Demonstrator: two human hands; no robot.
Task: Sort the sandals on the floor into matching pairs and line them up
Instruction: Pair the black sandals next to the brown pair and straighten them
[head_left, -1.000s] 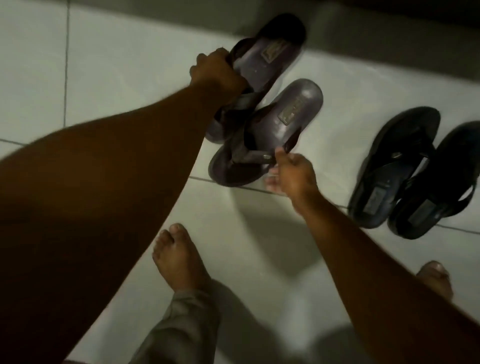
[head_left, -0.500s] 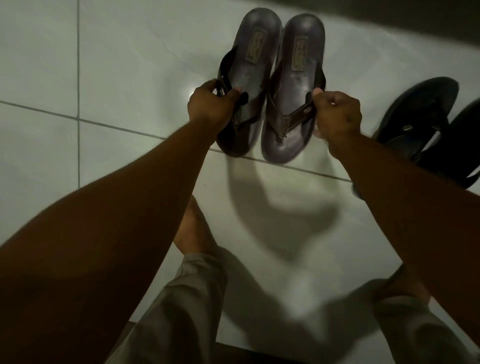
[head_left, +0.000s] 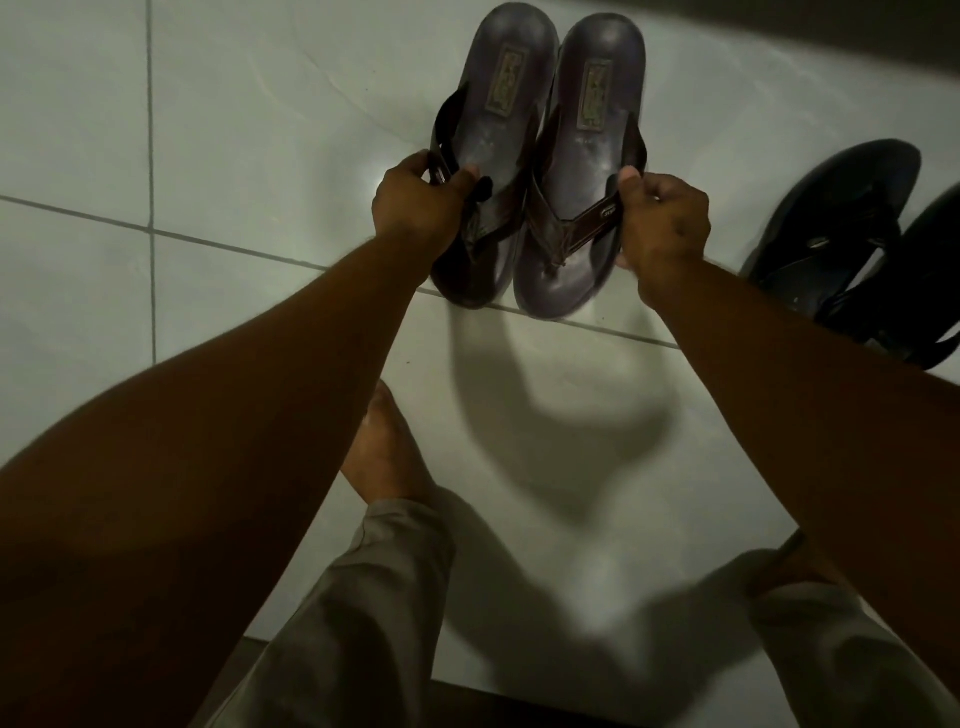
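The left hand (head_left: 415, 205) grips the left brown sandal (head_left: 488, 150) by its strap; the right hand (head_left: 662, 226) pinches the right brown sandal (head_left: 582, 171), side by side above the floor (head_left: 234, 130).

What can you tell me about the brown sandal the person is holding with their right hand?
The right-hand brown sandal is a dark brown flip-flop with a smooth, slightly scuffed footbed, a rectangular label patch near the heel, and a V-shaped thong strap carrying a small tag. It looks like leather or rubber. It lies sole-down, heel pointing away, toe toward the person, close beside its matching sandal on the pale tiled floor. The right hand pinches its outer strap.
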